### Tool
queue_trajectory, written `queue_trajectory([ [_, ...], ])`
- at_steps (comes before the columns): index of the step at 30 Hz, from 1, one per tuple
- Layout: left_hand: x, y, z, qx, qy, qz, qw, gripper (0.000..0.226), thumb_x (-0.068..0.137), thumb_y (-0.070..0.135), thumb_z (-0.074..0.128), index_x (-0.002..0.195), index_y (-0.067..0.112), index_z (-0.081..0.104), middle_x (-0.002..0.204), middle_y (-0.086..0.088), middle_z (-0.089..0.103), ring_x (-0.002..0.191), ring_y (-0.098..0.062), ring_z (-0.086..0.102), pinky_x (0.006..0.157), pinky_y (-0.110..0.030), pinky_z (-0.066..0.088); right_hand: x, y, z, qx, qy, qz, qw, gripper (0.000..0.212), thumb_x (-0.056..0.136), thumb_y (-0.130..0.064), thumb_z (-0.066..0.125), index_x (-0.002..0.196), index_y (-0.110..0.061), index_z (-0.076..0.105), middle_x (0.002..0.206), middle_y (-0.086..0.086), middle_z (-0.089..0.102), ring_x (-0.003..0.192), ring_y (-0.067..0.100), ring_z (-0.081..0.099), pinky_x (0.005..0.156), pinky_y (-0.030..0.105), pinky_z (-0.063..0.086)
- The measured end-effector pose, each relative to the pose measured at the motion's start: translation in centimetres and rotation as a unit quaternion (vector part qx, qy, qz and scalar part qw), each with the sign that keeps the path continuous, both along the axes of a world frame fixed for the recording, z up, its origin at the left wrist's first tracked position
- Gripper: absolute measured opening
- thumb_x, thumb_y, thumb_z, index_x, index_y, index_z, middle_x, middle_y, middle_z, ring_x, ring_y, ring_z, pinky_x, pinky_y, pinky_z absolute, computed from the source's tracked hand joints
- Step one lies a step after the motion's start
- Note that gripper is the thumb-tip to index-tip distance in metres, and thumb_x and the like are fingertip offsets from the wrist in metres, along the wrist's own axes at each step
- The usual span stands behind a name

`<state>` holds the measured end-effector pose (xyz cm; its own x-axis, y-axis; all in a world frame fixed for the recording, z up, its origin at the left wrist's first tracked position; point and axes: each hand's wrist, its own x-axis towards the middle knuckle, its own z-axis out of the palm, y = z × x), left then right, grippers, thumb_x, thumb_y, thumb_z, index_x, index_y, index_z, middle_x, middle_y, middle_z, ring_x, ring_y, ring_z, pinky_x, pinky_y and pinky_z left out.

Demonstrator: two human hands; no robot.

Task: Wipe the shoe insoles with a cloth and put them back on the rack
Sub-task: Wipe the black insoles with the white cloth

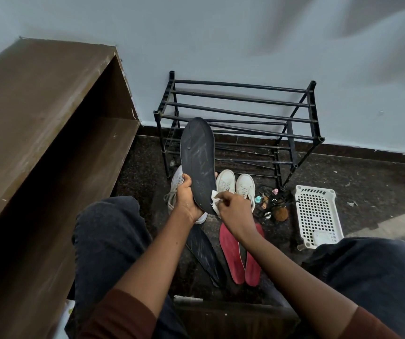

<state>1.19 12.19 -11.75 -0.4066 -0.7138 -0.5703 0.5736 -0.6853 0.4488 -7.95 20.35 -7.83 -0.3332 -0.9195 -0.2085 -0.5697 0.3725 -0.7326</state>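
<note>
No text is legible; marks on the black insole (197, 152) are unreadable.

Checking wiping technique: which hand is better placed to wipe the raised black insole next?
Probably the right hand: it pinches the white cloth against the black insole, which the left hand grips.

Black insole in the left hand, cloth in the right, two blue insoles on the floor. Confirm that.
Wrong colour: the head view shows two red insoles on the floor, not blue ones. The left hand does hold the black insole, and the right hand holds the cloth against it.
</note>
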Motion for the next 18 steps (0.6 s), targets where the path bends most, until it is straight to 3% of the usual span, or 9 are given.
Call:
queue_trajectory([
  [6, 0.1, 0.1, 0.3, 0.002, -0.050, -0.017, 0.999, 0.059, 0.100, 0.049, 0.023, 0.113, 0.003, 0.057, 0.094, -0.014, 0.068, 0.089, -0.027, 0.061, 0.081, -0.039, 0.049, 0.0, -0.7, -0.2, 0.007, 0.026, 0.001, 1.000, 0.022, 0.083, -0.011, 0.056, 0.099, -0.006, 0.071, 0.086, 0.016, 0.071, 0.080, 0.025, 0.063, 0.072, 0.023, 0.042],
  [11, 0.6, -0.2, 1.2, 0.006, -0.074, -0.072, 0.995, 0.062, 0.099, 0.053, 0.022, 0.101, 0.006, 0.062, 0.080, -0.011, 0.073, 0.078, -0.026, 0.068, 0.073, -0.038, 0.050, 0.0, -3.4, -0.2, -0.037, 0.076, -0.008, 0.996, 0.026, 0.087, -0.011, 0.052, 0.105, -0.003, 0.068, 0.105, 0.019, 0.065, 0.096, 0.031, 0.060, 0.077, 0.031, 0.040],
  [18, 0.5, 0.0, 1.1, 0.000, -0.096, -0.061, 0.994, 0.057, 0.100, 0.050, 0.024, 0.099, 0.010, 0.064, 0.076, -0.007, 0.073, 0.069, -0.020, 0.070, 0.069, -0.035, 0.053, -1.1, -4.5, 0.6, -0.043, -0.007, -0.043, 0.998, 0.020, 0.086, -0.011, 0.056, 0.099, -0.009, 0.070, 0.092, 0.010, 0.071, 0.078, 0.021, 0.061, 0.067, 0.023, 0.035],
])
